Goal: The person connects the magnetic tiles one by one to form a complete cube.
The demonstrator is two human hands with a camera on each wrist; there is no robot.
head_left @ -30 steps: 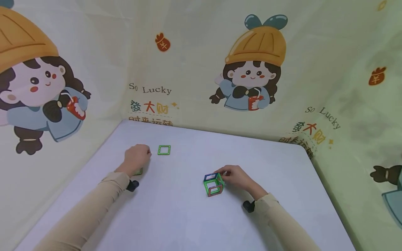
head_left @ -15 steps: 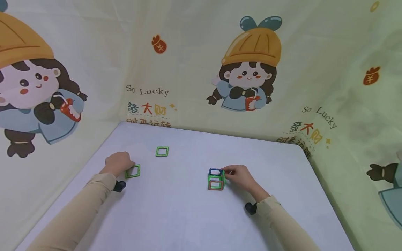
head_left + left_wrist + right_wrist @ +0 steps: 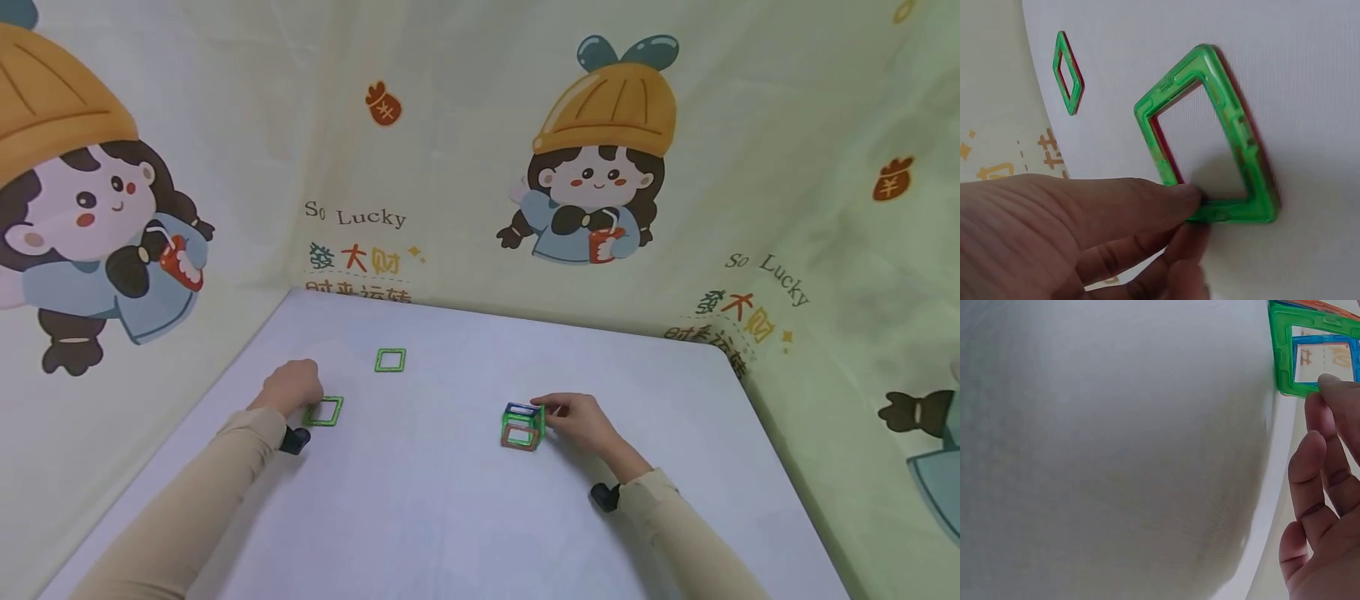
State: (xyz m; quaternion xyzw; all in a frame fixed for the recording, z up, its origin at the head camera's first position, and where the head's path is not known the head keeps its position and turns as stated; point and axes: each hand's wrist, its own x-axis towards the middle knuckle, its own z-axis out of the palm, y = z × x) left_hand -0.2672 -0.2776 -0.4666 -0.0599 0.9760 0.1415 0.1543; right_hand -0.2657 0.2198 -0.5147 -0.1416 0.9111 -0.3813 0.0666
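Note:
My left hand (image 3: 292, 388) is at the left of the table. Its thumb and fingers pinch one edge of a green square magnetic tile (image 3: 1235, 125), an open frame with a reddish underside. To the right, my right hand (image 3: 581, 421) pinches an open box of magnetic tiles (image 3: 504, 433) by its green side. The box has a blue tile (image 3: 522, 409) at the back and a brownish-red tile (image 3: 520, 438) at the front. In the right wrist view, thumb and fingertip grip the lower edge of the box's green tile (image 3: 1283, 350), with the other fingers loosely bent.
Another green square tile (image 3: 390, 360) lies flat farther back, between the hands. The white table (image 3: 420, 517) ends at a cartoon-printed cloth (image 3: 465, 167) behind and at both sides.
My left hand has moved left and nearer from beside the far tile and now pinches the nearer green tile. The tile box has turned and shifted slightly right in my right hand.

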